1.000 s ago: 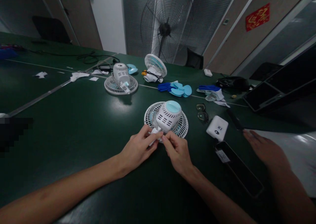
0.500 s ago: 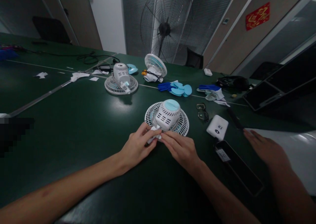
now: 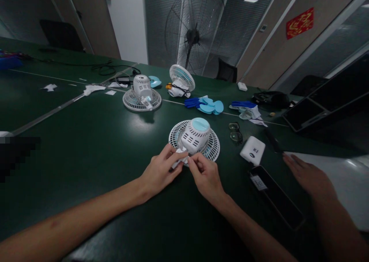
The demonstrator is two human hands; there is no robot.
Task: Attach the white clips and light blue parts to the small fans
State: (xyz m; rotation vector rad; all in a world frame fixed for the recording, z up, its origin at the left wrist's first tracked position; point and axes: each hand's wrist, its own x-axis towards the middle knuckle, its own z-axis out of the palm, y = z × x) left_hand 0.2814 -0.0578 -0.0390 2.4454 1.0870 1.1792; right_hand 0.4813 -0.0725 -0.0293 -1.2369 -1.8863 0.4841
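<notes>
A small white fan head (image 3: 196, 136) with a light-blue cap lies on its round grille (image 3: 213, 146), face down on the dark green table. At its near side, my left hand (image 3: 161, 171) is closed on the fan's white bracket (image 3: 181, 154), thumb and forefinger on either side. My right hand (image 3: 208, 177) is closed too, its thumb and forefinger pinched together at the bracket's right end. Whatever is between those right fingertips is too small to make out.
Two more small fans (image 3: 142, 87) (image 3: 181, 81) stand farther back, near light-blue fan blades (image 3: 211, 106) and blue gloves (image 3: 245, 109). Rightward lie glasses (image 3: 235, 133), a white power bank (image 3: 253, 150) and a black phone (image 3: 276, 196). Another person's hand (image 3: 309, 177) rests at right.
My right hand's fingers have curled from a flatter, extended pose into a pinch beside the bracket. My left hand keeps its hold, and the fan stays in place.
</notes>
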